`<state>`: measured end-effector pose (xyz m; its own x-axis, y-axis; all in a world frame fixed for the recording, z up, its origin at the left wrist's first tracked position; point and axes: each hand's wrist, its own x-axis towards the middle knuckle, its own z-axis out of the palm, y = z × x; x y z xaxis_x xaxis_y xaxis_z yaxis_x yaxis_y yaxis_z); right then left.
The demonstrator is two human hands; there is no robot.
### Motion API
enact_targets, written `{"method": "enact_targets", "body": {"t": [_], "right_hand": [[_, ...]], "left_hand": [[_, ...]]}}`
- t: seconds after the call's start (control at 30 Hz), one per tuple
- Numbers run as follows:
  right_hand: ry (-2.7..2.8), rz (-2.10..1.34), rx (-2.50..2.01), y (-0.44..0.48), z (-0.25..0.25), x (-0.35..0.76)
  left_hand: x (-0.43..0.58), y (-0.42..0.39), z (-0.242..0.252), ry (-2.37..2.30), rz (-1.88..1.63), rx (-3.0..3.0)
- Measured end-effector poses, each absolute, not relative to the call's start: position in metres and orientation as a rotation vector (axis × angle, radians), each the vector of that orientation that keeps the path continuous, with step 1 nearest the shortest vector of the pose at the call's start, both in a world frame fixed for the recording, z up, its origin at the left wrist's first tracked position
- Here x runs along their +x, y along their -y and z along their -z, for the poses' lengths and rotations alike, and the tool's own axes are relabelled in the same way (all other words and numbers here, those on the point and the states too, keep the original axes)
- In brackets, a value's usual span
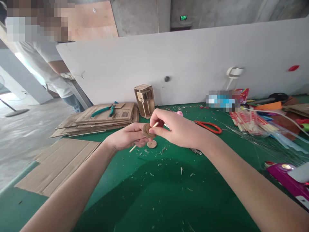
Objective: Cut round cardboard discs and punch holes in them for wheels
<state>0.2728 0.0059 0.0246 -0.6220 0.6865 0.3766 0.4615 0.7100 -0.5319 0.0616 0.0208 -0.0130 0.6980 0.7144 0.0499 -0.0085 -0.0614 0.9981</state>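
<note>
Above the green table my two hands meet around a small round cardboard disc (146, 130). A thin wooden stick (132, 148) runs slantwise through or past the disc; its upper end shows by my right thumb, its lower end below my left fingers. My left hand (127, 137) is closed on the disc from the left. My right hand (172, 127) pinches the disc's right side and the stick near its upper end. Just below the hands a second cardboard disc (152, 144) with a small centre hole lies flat among scraps.
Cardboard sheets (82, 120) with teal-handled pliers (103, 111) are stacked left. Behind stands a cardboard box model (145, 101). Right are orange-handled scissors (210, 126), paper-wrapped sticks (251, 122) and a purple device (287, 180). A person (45, 54) stands beyond the white panel (183, 58).
</note>
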Motion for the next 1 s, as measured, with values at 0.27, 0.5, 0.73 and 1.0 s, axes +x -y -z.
{"method": "enact_targets", "body": {"t": [0.27, 0.5, 0.73, 1.0], "right_hand": [[2.094, -1.221, -0.692, -0.016, -0.022, 0.273], [1.955, -1.023, -0.815, -0.023, -0.012, 0.267], [2.047, -0.381, -0.820, -0.019, -0.008, 0.261], [2.103, -0.023, -0.735, -0.018, -0.004, 0.259]], "left_hand": [[0.054, -0.024, -0.003, -0.632, -0.832, 1.773], [0.074, -0.011, -0.013, -1.058, -1.078, 2.366], [0.078, -0.014, -0.009, -1.204, -1.284, 2.629], [0.081, -0.004, -0.012, -1.274, -1.412, 2.757]]}}
